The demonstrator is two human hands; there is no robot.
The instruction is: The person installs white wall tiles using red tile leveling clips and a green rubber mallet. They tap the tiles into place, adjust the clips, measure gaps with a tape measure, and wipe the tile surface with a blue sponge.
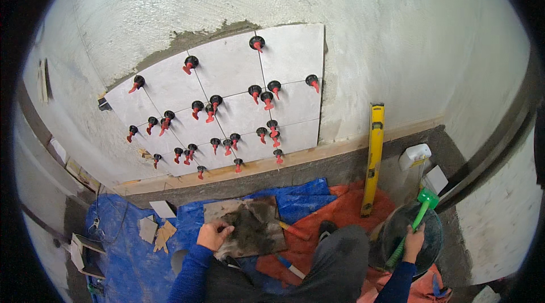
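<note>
My right hand grips a long green plastic tool with a squarish head, over a dark bucket at lower right. My left hand has its fingers curled at the edge of a square board smeared with grey mortar; whether it holds anything is unclear. An orange-handled tool lies by the board. A blue-and-white handled tool lies below it. On the wall ahead, pale tiles carry several black-and-red levelling clips along their joints.
A yellow spirit level stands against the wall, right of the tiles. A white container and white tile piece are at right. Blue sheeting and orange sheeting cover the floor. Tile offcuts and a cable lie at left.
</note>
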